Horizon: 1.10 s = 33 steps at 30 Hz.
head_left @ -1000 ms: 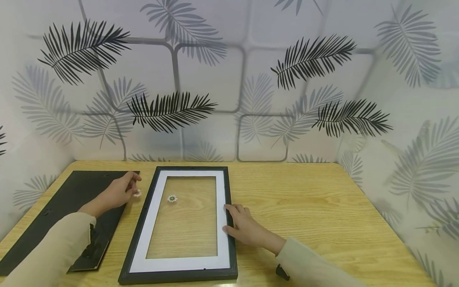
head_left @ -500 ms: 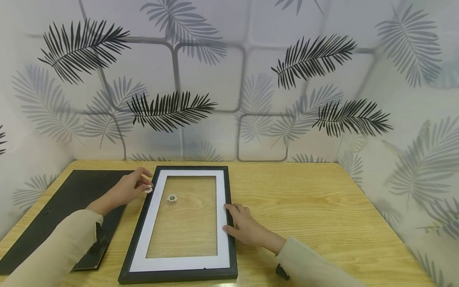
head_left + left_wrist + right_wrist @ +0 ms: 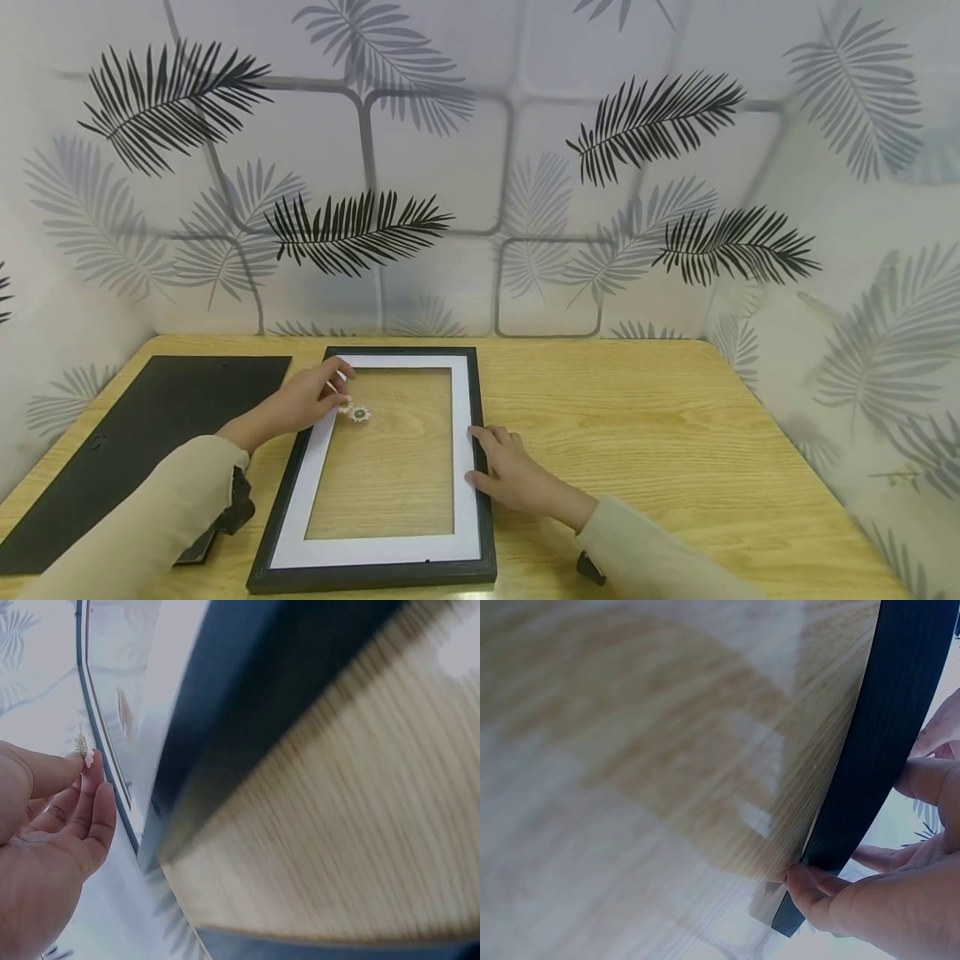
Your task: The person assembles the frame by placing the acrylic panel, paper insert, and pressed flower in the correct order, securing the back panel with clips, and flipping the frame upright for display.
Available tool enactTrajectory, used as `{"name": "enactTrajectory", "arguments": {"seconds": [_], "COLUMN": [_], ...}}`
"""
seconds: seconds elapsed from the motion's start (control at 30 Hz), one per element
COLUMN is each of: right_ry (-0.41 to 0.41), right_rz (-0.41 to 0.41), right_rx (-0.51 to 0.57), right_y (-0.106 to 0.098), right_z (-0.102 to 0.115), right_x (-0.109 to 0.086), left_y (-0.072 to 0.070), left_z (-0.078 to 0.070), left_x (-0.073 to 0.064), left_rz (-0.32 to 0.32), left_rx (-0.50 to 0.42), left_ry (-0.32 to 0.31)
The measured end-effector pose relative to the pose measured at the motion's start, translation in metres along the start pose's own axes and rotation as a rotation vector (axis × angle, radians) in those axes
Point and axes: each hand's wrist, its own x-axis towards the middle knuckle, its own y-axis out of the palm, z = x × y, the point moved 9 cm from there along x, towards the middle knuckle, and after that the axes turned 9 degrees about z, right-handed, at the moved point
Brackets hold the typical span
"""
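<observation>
In the head view, my left hand (image 3: 303, 398) reaches over the far left part of a black picture frame (image 3: 375, 573) with a white mat (image 3: 375, 552). Between thumb and fingertip it pinches a small white daisy (image 3: 89, 757), seen edge-on in the left wrist view. Right beside that bloom, a second daisy (image 3: 360, 414) with a green centre lies on the clear pane (image 3: 397, 475). My right hand (image 3: 517, 475) rests on the frame's right side, its fingertips and thumb tip over the edge; the right wrist view shows them against the black border (image 3: 855, 772).
A black backing board (image 3: 150, 450) lies on the wooden table (image 3: 637, 417), left of the frame. Behind the table rises a wall (image 3: 562, 275) with a feather-leaf pattern.
My left hand has moved right, from beside the backing board across the frame's left border, carrying the daisy close to the one on the pane. The right hand stays where it was.
</observation>
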Motion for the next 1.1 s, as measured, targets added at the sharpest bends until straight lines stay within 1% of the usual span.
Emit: {"name": "enactTrajectory", "arguments": {"seconds": [0.1,0.23,0.3,0.5,0.63,0.73,0.9,1.1], "right_ry": [-0.002,0.005,0.010,0.017,0.022,0.023,0.022,0.025], "right_rz": [-0.001,0.001,0.003,0.005,0.005,0.004,0.003,0.001], "right_rx": [0.000,0.001,0.003,0.010,0.023,0.027,0.022,0.027], "right_y": [0.000,0.000,0.000,0.001,0.000,0.000,0.000,-0.001], "right_z": [0.000,0.000,0.000,0.001,0.001,0.001,0.001,0.001], "right_x": [0.000,0.000,0.001,0.000,0.000,0.000,0.000,0.000], "left_y": [0.008,0.018,0.022,0.029,0.032,0.033,0.038,0.040], "left_z": [-0.007,-0.016,-0.020,-0.028,-0.036,-0.040,-0.042,-0.042], "left_x": [0.006,0.014,0.018,0.029,0.035,0.039,0.046,0.049], "left_rz": [0.026,0.060,0.071,0.091,0.101,0.100,0.094,0.084], "left_rx": [-0.008,-0.015,-0.017,-0.038,-0.053,-0.044,-0.003,0.010], "left_ry": [0.036,0.050,0.047,0.039,0.060,0.075,0.059,0.023]}}
